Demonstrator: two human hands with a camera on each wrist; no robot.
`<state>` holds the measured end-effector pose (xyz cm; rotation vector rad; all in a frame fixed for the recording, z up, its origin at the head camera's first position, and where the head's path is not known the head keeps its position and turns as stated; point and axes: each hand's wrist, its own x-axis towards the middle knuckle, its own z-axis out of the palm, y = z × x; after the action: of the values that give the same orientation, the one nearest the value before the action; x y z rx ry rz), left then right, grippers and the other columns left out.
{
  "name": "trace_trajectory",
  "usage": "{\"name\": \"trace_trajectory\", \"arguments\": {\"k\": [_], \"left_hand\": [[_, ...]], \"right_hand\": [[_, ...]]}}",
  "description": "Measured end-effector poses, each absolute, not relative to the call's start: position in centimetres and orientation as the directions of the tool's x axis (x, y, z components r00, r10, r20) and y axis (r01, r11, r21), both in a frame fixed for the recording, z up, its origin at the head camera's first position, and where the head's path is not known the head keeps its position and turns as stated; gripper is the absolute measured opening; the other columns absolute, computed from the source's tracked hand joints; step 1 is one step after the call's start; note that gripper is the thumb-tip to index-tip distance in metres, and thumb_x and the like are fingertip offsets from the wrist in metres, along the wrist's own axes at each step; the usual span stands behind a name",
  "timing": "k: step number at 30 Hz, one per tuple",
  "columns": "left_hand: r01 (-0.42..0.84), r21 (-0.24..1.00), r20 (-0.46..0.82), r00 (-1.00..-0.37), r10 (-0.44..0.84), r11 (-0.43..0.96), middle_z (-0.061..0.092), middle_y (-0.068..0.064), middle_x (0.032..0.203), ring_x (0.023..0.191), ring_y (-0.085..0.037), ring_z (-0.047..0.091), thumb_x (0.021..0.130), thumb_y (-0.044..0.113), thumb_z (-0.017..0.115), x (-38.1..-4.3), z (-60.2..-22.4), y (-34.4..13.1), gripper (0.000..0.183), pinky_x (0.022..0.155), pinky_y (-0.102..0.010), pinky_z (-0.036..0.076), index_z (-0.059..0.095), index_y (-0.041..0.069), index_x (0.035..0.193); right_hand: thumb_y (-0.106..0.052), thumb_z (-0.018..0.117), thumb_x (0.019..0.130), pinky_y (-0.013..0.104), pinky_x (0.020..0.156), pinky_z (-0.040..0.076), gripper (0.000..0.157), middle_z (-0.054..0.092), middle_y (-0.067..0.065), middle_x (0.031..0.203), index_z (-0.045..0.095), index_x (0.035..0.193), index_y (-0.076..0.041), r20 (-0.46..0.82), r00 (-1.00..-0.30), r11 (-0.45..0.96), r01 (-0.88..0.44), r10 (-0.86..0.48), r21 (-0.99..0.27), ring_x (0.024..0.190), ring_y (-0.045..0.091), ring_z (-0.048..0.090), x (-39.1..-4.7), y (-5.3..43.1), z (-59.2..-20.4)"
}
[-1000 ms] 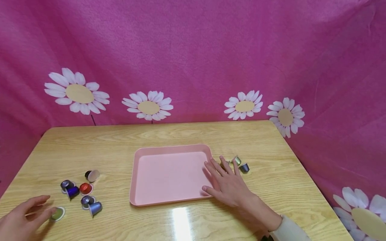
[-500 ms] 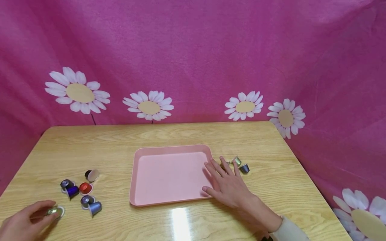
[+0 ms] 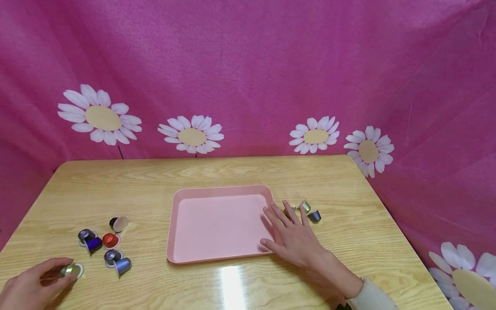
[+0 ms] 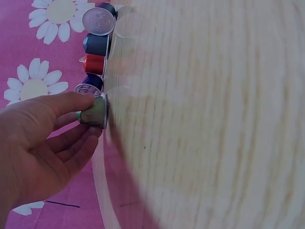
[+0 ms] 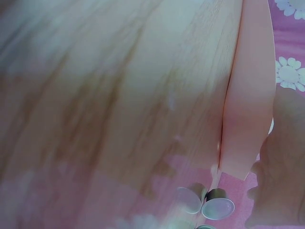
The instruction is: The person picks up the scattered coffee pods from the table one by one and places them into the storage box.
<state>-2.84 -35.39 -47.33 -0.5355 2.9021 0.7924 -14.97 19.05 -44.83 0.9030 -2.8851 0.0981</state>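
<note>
At the near left of the table, my left hand (image 3: 36, 282) pinches a green coffee capsule (image 3: 69, 271) between thumb and fingers. In the left wrist view the green capsule (image 4: 94, 113) stands at the tabletop with its white-rimmed side down. My right hand (image 3: 296, 242) lies spread with straight fingers over the right edge of the pink tray (image 3: 222, 258); whether it presses on the rim I cannot tell. Just past its fingertips are a gold-green capsule (image 3: 305, 206) and a dark grey capsule (image 3: 315, 216), and another is partly hidden behind the fingers.
Left of the tray sit several more capsules: a red one (image 3: 110, 240), a dark blue one (image 3: 94, 245), a light blue one (image 3: 122, 266) and a black one (image 3: 118, 224) with a pale lid. A flowered pink cloth (image 3: 248, 77) hangs behind the wooden table (image 3: 232, 170).
My left hand has moved slightly right and its fingers have closed round the green capsule, which now looks a little tilted. My right hand and the tray stay where they were.
</note>
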Motion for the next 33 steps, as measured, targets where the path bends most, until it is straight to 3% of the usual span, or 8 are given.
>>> {"name": "trace_trajectory", "arguments": {"k": [4, 9, 14, 18, 21, 22, 25, 33], "left_hand": [[-0.281, 0.462, -0.044, -0.955, -0.295, 0.841, 0.070, -0.017, 0.086, 0.073, -0.028, 0.067, 0.081, 0.011, 0.083, -2.8, -46.7, -35.2, 0.037, 0.062, -0.040, 0.053, 0.067, -0.011, 0.106], [-0.214, 0.500, 0.063, -0.957, -0.282, 0.839, 0.070, -0.025, 0.088, 0.077, -0.041, 0.069, 0.083, 0.010, 0.081, -2.8, -45.4, -34.3, 0.036, 0.055, -0.037, 0.054, 0.066, -0.012, 0.108], [-0.244, 0.529, 0.040, -0.950, -0.311, 0.813, 0.067, -0.032, 0.105, 0.095, -0.050, 0.065, 0.089, 0.019, 0.077, -3.4, -43.5, -32.7, 0.041, 0.072, -0.053, 0.051, 0.065, -0.010, 0.116], [-0.182, 0.552, 0.082, -0.959, -0.270, 0.814, 0.067, -0.030, 0.110, 0.101, -0.050, 0.063, 0.092, 0.023, 0.075, -4.1, -42.2, -31.4, 0.043, 0.080, -0.053, 0.048, 0.064, -0.007, 0.120], [-0.103, 0.575, 0.149, -0.962, -0.228, 0.811, 0.070, -0.022, 0.108, 0.093, -0.014, 0.070, 0.091, 0.025, 0.076, -4.7, -41.6, -30.5, 0.041, 0.083, -0.026, 0.048, 0.067, -0.001, 0.121], [-0.094, 0.590, 0.146, -0.964, -0.220, 0.802, 0.071, -0.020, 0.108, 0.091, -0.001, 0.066, 0.091, 0.027, 0.075, -4.9, -41.3, -30.1, 0.042, 0.085, -0.025, 0.047, 0.067, 0.001, 0.123], [-0.025, 0.619, 0.184, -0.967, -0.176, 0.785, 0.073, -0.015, 0.104, 0.082, 0.023, 0.047, 0.089, 0.023, 0.077, -5.7, -40.9, -29.0, 0.038, 0.067, -0.006, 0.037, 0.070, 0.004, 0.121], [0.128, 0.650, 0.265, -0.962, -0.065, 0.749, 0.073, -0.010, 0.095, 0.078, 0.009, 0.061, 0.084, 0.010, 0.081, -8.5, -39.7, -25.6, 0.036, 0.059, -0.011, 0.047, 0.071, 0.000, 0.116]], "right_hand": [[-0.067, 0.045, 0.095, 0.070, 0.111, 0.009, 0.077, 0.035, 0.007, 0.159, 0.038, 0.156, -0.019, 0.127, -0.817, 0.822, -0.569, -0.562, -0.025, 0.147, 0.039, 0.022, -15.0, 19.1, -44.8], [-0.066, 0.046, 0.095, 0.070, 0.111, 0.008, 0.078, 0.035, 0.008, 0.159, 0.037, 0.156, -0.018, 0.126, -0.822, 0.826, -0.563, -0.556, -0.032, 0.147, 0.039, 0.022, -15.0, 19.1, -44.7], [-0.066, 0.047, 0.095, 0.070, 0.111, 0.009, 0.078, 0.035, 0.008, 0.158, 0.038, 0.156, -0.018, 0.129, -0.822, 0.826, -0.562, -0.554, -0.034, 0.147, 0.039, 0.022, -14.9, 19.2, -44.8], [-0.066, 0.048, 0.094, 0.070, 0.111, 0.009, 0.078, 0.036, 0.008, 0.158, 0.039, 0.155, -0.018, 0.136, -0.822, 0.827, -0.561, -0.553, -0.032, 0.147, 0.039, 0.022, -14.8, 19.3, -44.8], [-0.066, 0.048, 0.094, 0.070, 0.111, 0.008, 0.078, 0.036, 0.007, 0.158, 0.038, 0.155, -0.019, 0.133, -0.823, 0.827, -0.561, -0.552, -0.035, 0.147, 0.039, 0.022, -14.8, 19.3, -44.9], [-0.066, 0.047, 0.094, 0.070, 0.111, 0.008, 0.078, 0.036, 0.007, 0.158, 0.038, 0.156, -0.019, 0.131, -0.823, 0.827, -0.561, -0.553, -0.036, 0.147, 0.039, 0.021, -14.8, 19.3, -44.9], [-0.066, 0.047, 0.094, 0.070, 0.111, 0.008, 0.078, 0.035, 0.007, 0.159, 0.038, 0.156, -0.019, 0.127, -0.822, 0.825, -0.563, -0.555, -0.041, 0.147, 0.039, 0.021, -14.9, 19.2, -44.9], [-0.067, 0.046, 0.094, 0.070, 0.111, 0.008, 0.078, 0.035, 0.007, 0.158, 0.039, 0.155, -0.018, 0.129, -0.818, 0.822, -0.569, -0.560, -0.036, 0.147, 0.039, 0.021, -14.9, 19.1, -45.1]]}}
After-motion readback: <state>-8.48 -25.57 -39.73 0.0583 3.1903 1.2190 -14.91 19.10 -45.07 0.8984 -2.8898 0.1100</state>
